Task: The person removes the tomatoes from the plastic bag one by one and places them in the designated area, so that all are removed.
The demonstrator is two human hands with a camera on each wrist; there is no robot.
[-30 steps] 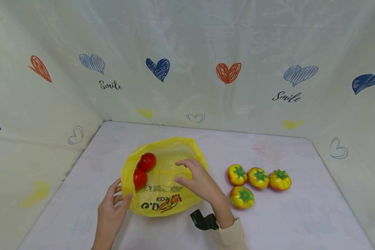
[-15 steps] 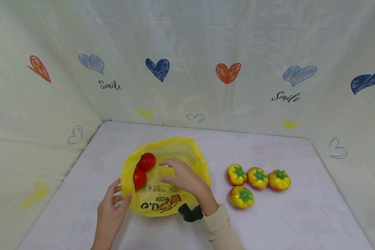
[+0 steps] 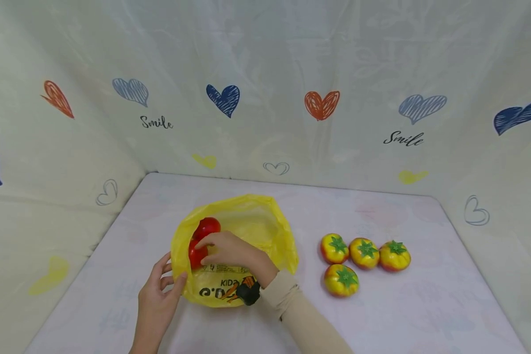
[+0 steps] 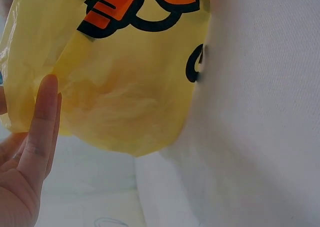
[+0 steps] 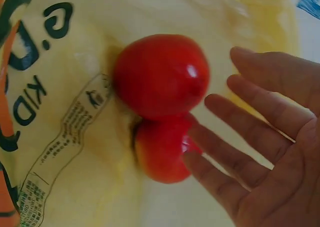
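A yellow plastic bag (image 3: 256,221) lies with its mouth wide, and two red, tomato-like fruits (image 3: 209,226) rest inside against its left wall. My left hand (image 3: 157,295) holds the bag's left rim between thumb and fingers; in the left wrist view its straight finger lies along the yellow plastic. Inside the bag, my right hand (image 3: 230,250) reaches over the nearer fruit (image 3: 196,256), partly covering it. The right wrist view has both red fruits (image 5: 162,77) next to the spread fingers (image 5: 250,122), with no grip on either; fingertip contact with the lower one is unclear.
Several yellow-and-red fruits (image 3: 365,253) with green leafy tops sit to the right of the bag on a white-covered table (image 3: 425,305). A pale cloth wall (image 3: 265,123) printed with hearts rises behind the table. A dark wrist mount (image 3: 249,291) hangs at my right wrist.
My right hand has moved left and deeper into the bag, from its right side to the red fruits. The left hand stays at the rim, and the fruits have not moved.
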